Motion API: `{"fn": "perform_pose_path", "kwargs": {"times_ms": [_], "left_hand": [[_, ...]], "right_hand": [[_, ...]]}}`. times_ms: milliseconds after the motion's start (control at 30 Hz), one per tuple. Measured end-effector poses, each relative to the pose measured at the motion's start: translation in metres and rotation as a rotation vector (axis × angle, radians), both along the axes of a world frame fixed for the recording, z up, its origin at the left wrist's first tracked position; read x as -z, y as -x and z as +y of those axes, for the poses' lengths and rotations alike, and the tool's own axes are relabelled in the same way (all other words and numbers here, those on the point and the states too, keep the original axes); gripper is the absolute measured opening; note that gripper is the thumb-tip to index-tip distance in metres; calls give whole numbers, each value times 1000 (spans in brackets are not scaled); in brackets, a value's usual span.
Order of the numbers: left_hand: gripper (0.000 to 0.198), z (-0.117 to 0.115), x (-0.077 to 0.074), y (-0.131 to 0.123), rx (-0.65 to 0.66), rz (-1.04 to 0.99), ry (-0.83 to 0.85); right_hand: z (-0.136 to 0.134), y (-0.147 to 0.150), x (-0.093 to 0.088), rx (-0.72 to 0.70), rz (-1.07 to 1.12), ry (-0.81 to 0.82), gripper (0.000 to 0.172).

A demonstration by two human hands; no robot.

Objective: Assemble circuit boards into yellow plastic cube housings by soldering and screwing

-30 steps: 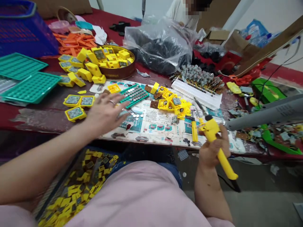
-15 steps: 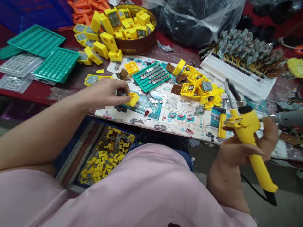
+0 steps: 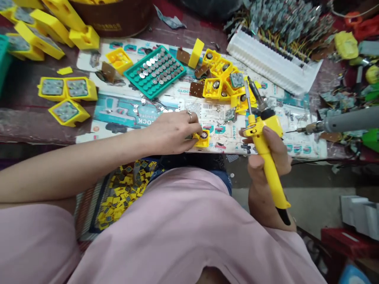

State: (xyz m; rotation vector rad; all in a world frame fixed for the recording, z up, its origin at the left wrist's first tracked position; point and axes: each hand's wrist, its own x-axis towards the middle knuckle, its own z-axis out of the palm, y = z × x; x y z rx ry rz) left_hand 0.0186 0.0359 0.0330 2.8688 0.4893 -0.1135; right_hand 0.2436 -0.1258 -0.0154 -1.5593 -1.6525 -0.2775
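My left hand (image 3: 174,132) is closed on a small yellow case (image 3: 203,139) at the front edge of the printed cardboard (image 3: 142,114); a round metal cell shows inside the case. My right hand (image 3: 266,154) is wrapped round a yellow soldering gun (image 3: 270,173), its metal tips pointing up and left over the cardboard. Between and beyond the hands lies a cluster of open yellow cases (image 3: 213,87), some with round cells. Behind my left hand sits a green tray (image 3: 155,72) of button cells. Three yellow cases with grey boards (image 3: 65,112) lie at the left.
A brown round tin (image 3: 115,19) and yellow cases stand at the back left. A white foam rack (image 3: 266,65) with wired boards is at the back right. A grey tool with a thin tip (image 3: 349,119) juts in from the right. Below the table is a crate of yellow pieces (image 3: 124,193).
The view has shifted down and closer to the table. My left hand has moved right and now holds a case near the front edge. Another boarded case now lies at the left.
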Motion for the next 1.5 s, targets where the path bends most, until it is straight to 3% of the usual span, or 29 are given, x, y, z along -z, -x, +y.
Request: {"fn": "perform_pose_path", "kwargs": {"times_ms": [100, 333, 467, 600, 733, 800, 933, 1067, 1133, 1333, 1433, 1500], "left_hand": [[34, -1, 2, 4, -12, -21, 29], [33, -3, 1, -4, -87, 0, 52], [33, -1, 2, -3, -185, -24, 161], [31, 0, 2, -5, -238, -52, 224], [30, -2, 1, -7, -263, -95, 288], [30, -1, 0, -4, -254, -100, 293], [30, 0, -4, 4, -103, -34, 179], [24, 0, -12, 5, 0, 73, -32], [23, -1, -17, 2, 8, 89, -57], [23, 0, -12, -1, 41, 26, 80], [25, 5, -6, 2, -142, -89, 250], [24, 8, -4, 2, -296, -163, 482]], "right_hand": [[7, 7, -9, -77, -22, -131, 45], [19, 22, -13, -95, -139, -112, 21], [22, 28, -6, -203, -14, -58, 32], [30, 39, 4, -203, -3, -12, 30], [42, 52, 17, -248, -1, 50, 57], [46, 54, 23, -263, 11, 85, 55], [49, 47, 25, -319, 43, 166, 48], [50, 36, 14, -419, 51, 263, 54], [52, 33, 6, -489, 53, 304, 56], [60, 22, -3, -564, 116, 388, 56], [62, 18, 0, -448, 189, 300, 56], [61, 20, 1, -381, 234, 211, 57]]}}
